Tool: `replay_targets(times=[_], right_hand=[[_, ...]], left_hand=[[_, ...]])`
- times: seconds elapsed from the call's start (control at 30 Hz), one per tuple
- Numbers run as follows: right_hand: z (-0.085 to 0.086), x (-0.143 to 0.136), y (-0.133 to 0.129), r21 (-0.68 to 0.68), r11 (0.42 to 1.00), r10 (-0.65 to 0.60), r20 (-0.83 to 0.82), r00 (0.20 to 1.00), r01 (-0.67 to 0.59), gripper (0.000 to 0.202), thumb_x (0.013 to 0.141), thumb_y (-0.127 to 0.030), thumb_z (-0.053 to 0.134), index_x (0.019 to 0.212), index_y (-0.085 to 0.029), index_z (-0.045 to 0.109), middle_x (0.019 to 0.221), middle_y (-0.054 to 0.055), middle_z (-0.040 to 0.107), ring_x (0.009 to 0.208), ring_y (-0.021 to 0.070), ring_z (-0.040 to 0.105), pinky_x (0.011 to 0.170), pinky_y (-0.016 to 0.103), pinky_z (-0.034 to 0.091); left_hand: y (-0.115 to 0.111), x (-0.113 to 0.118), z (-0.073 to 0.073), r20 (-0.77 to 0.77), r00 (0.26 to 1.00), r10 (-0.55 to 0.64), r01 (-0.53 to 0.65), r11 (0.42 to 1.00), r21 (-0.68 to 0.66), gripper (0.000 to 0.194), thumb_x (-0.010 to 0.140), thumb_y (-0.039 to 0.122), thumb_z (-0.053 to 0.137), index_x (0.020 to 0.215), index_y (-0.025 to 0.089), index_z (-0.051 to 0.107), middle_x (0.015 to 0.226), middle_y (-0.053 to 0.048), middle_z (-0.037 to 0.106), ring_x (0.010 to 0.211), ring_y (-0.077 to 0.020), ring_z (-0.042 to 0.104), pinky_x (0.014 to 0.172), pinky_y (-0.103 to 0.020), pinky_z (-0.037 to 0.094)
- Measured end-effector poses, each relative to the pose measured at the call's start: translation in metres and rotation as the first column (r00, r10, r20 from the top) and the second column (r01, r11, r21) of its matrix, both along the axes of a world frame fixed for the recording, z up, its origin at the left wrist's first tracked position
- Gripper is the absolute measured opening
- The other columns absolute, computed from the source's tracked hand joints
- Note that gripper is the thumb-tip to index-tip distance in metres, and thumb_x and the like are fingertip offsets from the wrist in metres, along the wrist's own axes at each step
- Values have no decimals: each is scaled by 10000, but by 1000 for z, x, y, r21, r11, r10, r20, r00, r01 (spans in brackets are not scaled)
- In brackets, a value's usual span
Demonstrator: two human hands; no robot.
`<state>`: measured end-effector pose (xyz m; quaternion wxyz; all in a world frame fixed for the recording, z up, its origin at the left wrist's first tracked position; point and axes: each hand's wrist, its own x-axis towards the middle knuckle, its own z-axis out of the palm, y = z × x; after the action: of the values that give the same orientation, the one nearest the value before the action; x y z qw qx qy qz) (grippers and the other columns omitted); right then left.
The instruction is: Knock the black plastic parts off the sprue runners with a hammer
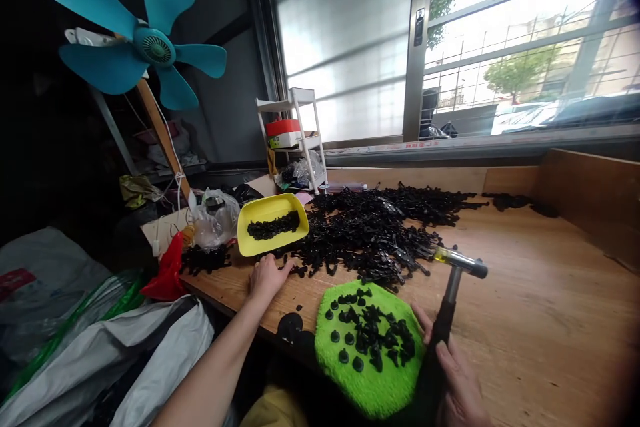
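Observation:
My right hand (463, 383) grips the black handle of a small hammer (454, 280), whose head has a yellow face at one end and a dark one at the other. Left of it lies a bright green fluffy pad (335, 363) bearing several small black knob-like pieces (373, 330), some standing upright, others heaped together. My left hand (267, 279) rests on the table just in front of a yellow tray (245, 243), its thumb spread from the fingers, beside a few loose black pieces. Its fingertips are partly hidden. More small black bits (274, 225) sit in the tray.
A large pile of black parts (370, 233) spreads across the wooden table (545, 313) behind the pad. A white shelf rack (311, 140) stands near the window. At left are a blue fan (156, 47), a red bag (167, 273) and other plastic bags (215, 217).

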<state>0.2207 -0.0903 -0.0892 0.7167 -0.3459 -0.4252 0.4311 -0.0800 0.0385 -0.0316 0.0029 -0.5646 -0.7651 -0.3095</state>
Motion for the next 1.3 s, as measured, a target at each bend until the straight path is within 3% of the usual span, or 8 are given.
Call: replay_targets(times=[0.1,0.23,0.53,0.6,0.8,0.93,1.17,1.3], right_hand=[[-3,3,0,-14,999,31,-7,999,-31,395,896,-354,379,1257,-207,446,1326,39,391,1226,253,282,1039,428,169],[0,5,-2,-7,1000,-4,60,998,4,393,894,-353,414,1245,-183,464,1329,28,387,1241,235,250,1048,371,155],[-3,5,0,-46,998,47,23,999,-46,394,892,-355,399,1244,-189,462,1313,46,410,1216,254,302,1031,398,192],[-3,5,-1,-59,997,49,11,999,-48,391,887,-362,400,1232,-195,473,1312,47,411,1206,263,318,1030,416,190],[6,6,-5,-134,988,80,11,997,-78,397,858,-367,439,1212,-198,500,1316,33,408,1220,249,295,1030,359,200],[1,13,-4,-219,971,109,41,993,-97,401,839,-377,461,1200,-212,517,1299,26,430,1220,259,293,1040,384,158],[-22,36,3,-261,961,146,204,968,-90,472,787,-433,509,1198,-201,519,1319,20,403,1242,278,232,1054,406,75],[-19,38,4,-246,966,149,255,955,-85,467,785,-464,509,1181,-217,531,1312,14,411,1241,302,223,1052,444,51]], left_hand=[[17,5,-9,52,998,-32,35,997,-61,492,514,579,640,751,151,593,865,-128,619,840,-286,566,649,-295,388],[17,7,-19,212,971,-109,133,986,-102,300,545,439,653,613,158,572,641,-50,609,631,-189,560,532,-241,348],[-44,-11,-17,583,779,-230,320,946,-55,262,552,350,665,637,123,567,567,-18,599,478,-100,497,426,-187,314],[-54,-4,-13,699,666,-259,374,927,-13,264,551,305,687,680,129,540,535,9,574,441,-78,472,418,-169,298],[-67,33,-5,975,93,-200,470,873,134,304,620,171,669,885,125,528,708,-6,591,508,-46,528,434,-127,308],[-68,54,-8,989,-82,-127,492,858,151,235,636,119,625,858,109,549,776,-33,599,515,-48,544,430,-129,336],[-66,64,-8,991,-109,-77,492,862,121,244,630,102,598,866,119,540,703,-8,580,476,-57,538,406,-143,344],[-64,67,-9,994,-63,-87,518,849,107,239,601,98,605,827,118,531,680,-14,587,474,-71,547,375,-140,324]])
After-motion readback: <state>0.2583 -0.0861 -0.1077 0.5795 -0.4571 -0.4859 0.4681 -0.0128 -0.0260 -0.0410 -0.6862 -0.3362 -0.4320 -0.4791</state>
